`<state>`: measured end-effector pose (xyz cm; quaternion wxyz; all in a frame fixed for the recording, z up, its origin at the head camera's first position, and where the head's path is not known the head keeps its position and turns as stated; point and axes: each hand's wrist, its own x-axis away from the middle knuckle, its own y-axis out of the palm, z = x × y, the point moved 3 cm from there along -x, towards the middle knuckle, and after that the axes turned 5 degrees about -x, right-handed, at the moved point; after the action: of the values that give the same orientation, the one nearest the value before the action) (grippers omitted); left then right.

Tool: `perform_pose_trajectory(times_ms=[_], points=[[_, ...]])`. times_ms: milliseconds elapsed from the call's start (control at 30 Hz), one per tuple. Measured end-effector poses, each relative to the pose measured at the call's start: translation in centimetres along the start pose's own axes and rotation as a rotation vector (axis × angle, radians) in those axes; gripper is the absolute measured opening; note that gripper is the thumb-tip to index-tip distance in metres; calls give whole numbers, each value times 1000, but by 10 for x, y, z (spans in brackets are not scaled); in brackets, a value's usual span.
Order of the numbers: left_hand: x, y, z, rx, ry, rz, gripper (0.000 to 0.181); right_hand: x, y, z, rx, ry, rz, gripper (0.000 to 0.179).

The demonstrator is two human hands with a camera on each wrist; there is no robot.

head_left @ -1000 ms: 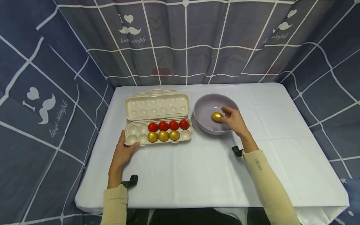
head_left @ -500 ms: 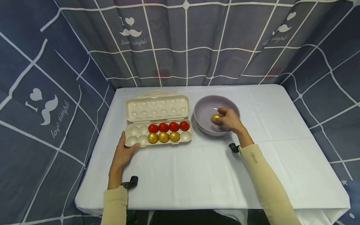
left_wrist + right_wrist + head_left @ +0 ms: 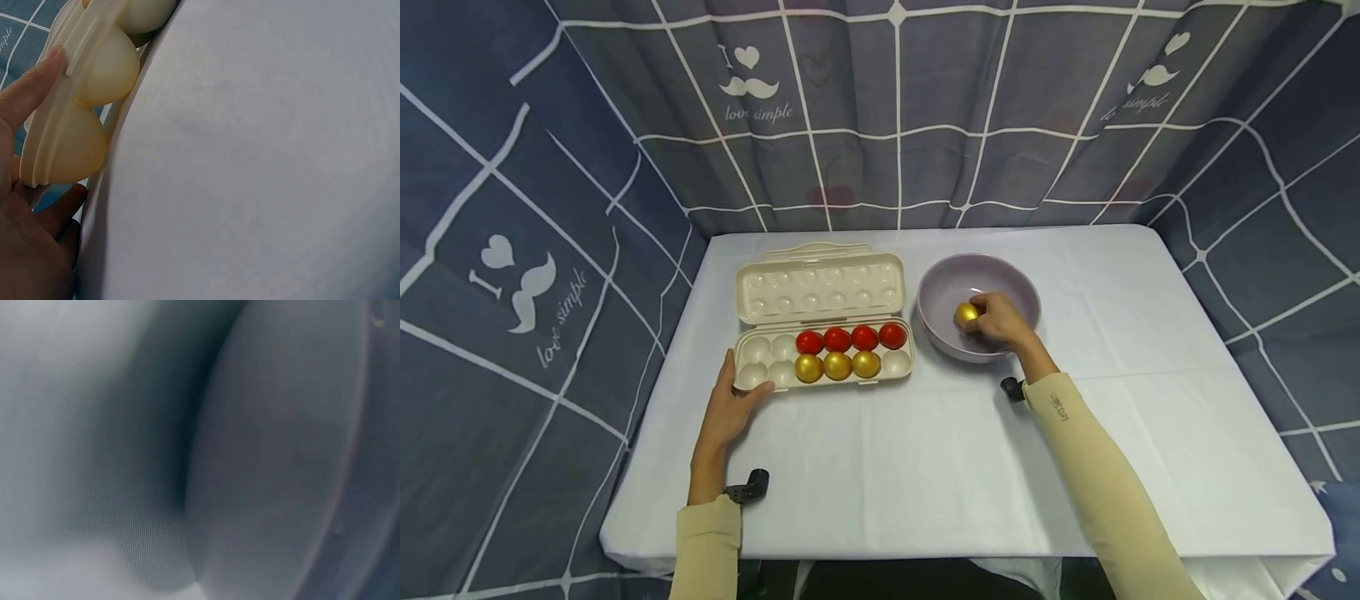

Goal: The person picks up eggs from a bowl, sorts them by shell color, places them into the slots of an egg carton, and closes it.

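Inside the mauve bowl (image 3: 940, 329), my right hand (image 3: 1003, 321) pinches a gold egg (image 3: 966, 314) between thumb and fingers. An open cream egg carton (image 3: 820, 290) lies left of the bowl. Several red eggs (image 3: 837, 339) fill part of its back row, and three gold eggs (image 3: 838, 366) sit in the front row. My left hand (image 3: 728, 412) grips the carton's left end. In the left wrist view its thumb (image 3: 37, 84) lies on the carton rim, with the other fingers around the end cup (image 3: 72, 144). The right wrist view shows only the bowl's blurred outer wall (image 3: 269, 450).
A white cloth (image 3: 925, 475) covers the table. Dark grid-patterned curtains (image 3: 940, 167) stand at the back and on both sides. The carton's hinged lid lies folded back behind its tray.
My right hand has moved slightly left within the bowl, and the gold egg has shifted and turned with it. My left hand and the carton have stayed put.
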<state>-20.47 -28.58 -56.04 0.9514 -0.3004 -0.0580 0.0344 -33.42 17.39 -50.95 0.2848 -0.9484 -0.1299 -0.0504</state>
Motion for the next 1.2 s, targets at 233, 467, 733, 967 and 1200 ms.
perform_pose_trajectory(times_ms=[233, 467, 733, 967, 1200], points=[[0, -1, 0, 12, 3, -3, 109, 3, -1, 0, 9, 5, -17, 56], [-1, -1, -2, 1, -8, -11, 109, 6, -2, 0, 9, -33, 18, 50], [-2, -1, -1, 1, -5, -5, 109, 10, -3, -3, -153, -77, 56, 47], [1, -2, 1, -24, -25, 4, 108, 18, -5, -15, -266, -124, 58, 48], [2, -2, 1, -16, -22, 6, 109, 30, -1, -29, -354, -120, 59, 49]])
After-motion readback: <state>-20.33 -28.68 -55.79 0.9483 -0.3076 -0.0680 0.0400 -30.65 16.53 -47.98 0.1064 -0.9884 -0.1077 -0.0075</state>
